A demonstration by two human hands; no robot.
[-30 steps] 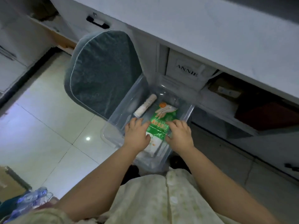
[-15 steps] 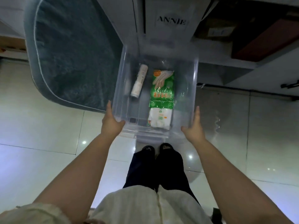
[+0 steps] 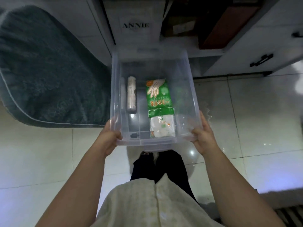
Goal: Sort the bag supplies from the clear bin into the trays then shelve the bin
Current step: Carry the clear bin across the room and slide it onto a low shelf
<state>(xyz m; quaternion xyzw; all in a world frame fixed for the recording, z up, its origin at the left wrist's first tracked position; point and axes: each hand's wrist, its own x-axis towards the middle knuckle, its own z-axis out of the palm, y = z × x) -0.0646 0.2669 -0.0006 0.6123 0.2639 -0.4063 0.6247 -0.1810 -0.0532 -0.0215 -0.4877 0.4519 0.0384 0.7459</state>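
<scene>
1. The clear plastic storage bin (image 3: pixel 191 82) is held out in front of the person, above the pale tiled floor (image 3: pixel 41 153). Its far end is near the low shelf under the white box lettered ANNIE (image 3: pixel 136 25).
2. The left hand (image 3: pixel 109 138) grips the bin's near-left corner, fingers curled over the rim. The right hand (image 3: pixel 204 136) grips the near-right corner, thumb lying up the side wall. Both are closed on the bin.
3. A second ago both hands were inside the bin, on the green-and-white glove packet (image 3: pixel 159 97). Half a second ago they lay flat against the near corners. Now they clasp the rim.
4. The packet lies flat on the bin's floor towards the right. The white roll of bags (image 3: pixel 131 95) lies along the left wall, well apart from it. Neither is touched.
5. The shift from contents to rim suggests the whole bin is being carried rather than items picked out. Sorting seems not yet begun, since both supplies are inside and no trays are in view.
6. A dark teal padded cushion (image 3: pixel 45 66) sits just left of the bin.
</scene>
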